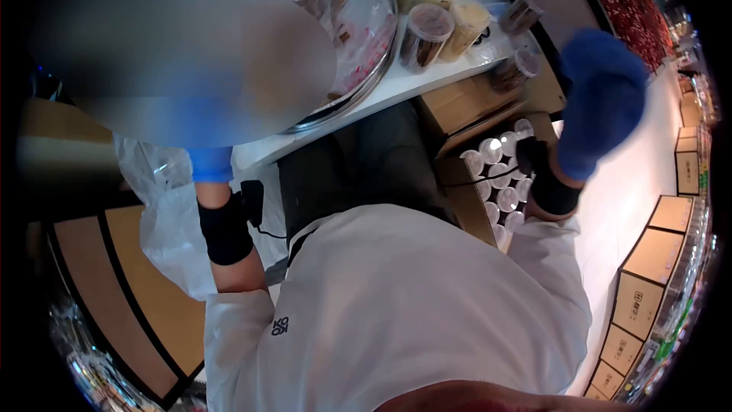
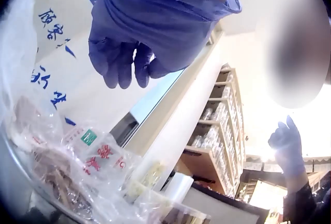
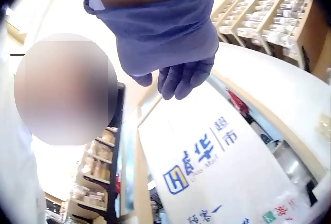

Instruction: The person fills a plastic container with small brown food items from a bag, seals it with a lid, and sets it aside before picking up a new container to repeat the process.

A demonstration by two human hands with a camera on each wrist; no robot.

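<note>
My left hand [image 1: 206, 122], in a blue glove, is raised at the left of the head view, partly hidden by a blurred patch. In the left wrist view its fingers [image 2: 124, 68] hang loosely bent with nothing between them. Below that hand is a round metal basin [image 1: 389, 53] with clear plastic bags [image 1: 354, 30], printed in red, around brown pieces. My right hand [image 1: 602, 99], gloved too, is held up at the right, away from the table. Its fingers [image 3: 178, 81] droop loosely and hold nothing. A white bag [image 3: 207, 151] with blue lettering shows past it.
Lidded clear jars [image 1: 427, 34] stand on the white table [image 1: 404, 88], right of the basin. Below the table edge, an open carton [image 1: 469, 210] holds several clear round containers [image 1: 499, 175]. A clear plastic bag [image 1: 164, 221] hangs at left. Stocked shelves [image 2: 217, 125] stand beyond.
</note>
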